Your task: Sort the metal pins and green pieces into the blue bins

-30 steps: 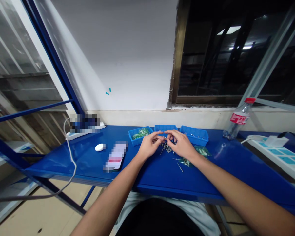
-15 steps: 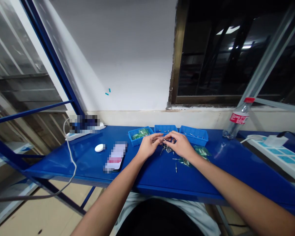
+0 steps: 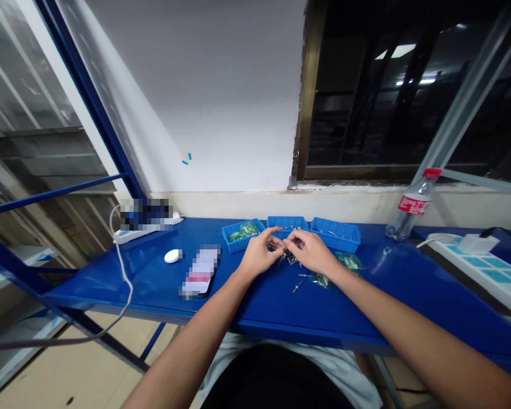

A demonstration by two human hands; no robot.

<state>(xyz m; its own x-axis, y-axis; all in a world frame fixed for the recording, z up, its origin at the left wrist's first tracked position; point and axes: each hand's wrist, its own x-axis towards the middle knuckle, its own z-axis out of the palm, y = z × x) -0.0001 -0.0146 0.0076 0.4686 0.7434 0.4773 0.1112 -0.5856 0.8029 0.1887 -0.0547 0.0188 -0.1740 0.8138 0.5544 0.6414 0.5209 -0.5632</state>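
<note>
A small heap of thin grey metal pins [image 3: 290,259] lies on the glossy blue surface [image 3: 255,307] toward its far edge, just in front of the middle one of three shallow blue plastic trays [image 3: 287,223]. Over that heap the left hand [image 3: 260,254] and the right hand [image 3: 311,251] meet fingertip to fingertip; the fingers of each are drawn together as if pinching a pin, though the piece between them is too small to make out. One loose pin [image 3: 297,286] lies alone nearer the front edge, and a small green printed board [image 3: 350,261] lies flat just right of the right hand. The left tray [image 3: 241,235] holds more green pieces; the right tray [image 3: 336,234] holds a few small metal parts. Toward the left edge lie a blurred flat card [image 3: 200,271] and a white oval object [image 3: 172,255], with a white power strip [image 3: 147,228] at the far left corner. A clear plastic bottle with red cap [image 3: 412,205] stands at the far right.
</note>
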